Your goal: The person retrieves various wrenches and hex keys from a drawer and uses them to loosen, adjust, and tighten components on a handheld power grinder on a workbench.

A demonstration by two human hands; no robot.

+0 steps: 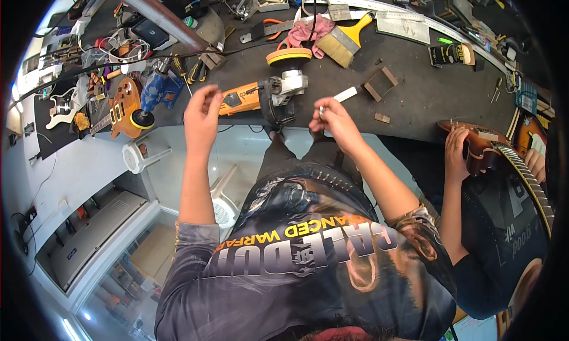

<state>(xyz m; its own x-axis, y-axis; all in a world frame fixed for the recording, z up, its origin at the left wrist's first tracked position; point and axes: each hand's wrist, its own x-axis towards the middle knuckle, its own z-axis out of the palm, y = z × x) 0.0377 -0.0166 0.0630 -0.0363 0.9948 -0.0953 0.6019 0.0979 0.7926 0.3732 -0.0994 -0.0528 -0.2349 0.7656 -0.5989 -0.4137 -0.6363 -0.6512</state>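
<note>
An orange-bodied polisher (242,99) with a grey metal head lies on the dark bench in front of me, its round orange-and-yellow pad (288,57) facing away. My left hand (203,108) is beside the rear end of its body, fingers loosely bent and apart from the thumb, with nothing visible in them. To the right of the polisher, my right hand (336,123) has its fingers closed in a pinch. A small pale bit shows between the fingertips, too little to name. Just beyond that hand lies a white stick-like piece (345,94).
A brown block (380,83) and a wide yellow-handled brush (347,41) lie on the bench (415,98). Left are a blue power tool (159,92) and a wooden guitar body (126,107). At right, another person (504,234) holds a sunburst guitar (483,144).
</note>
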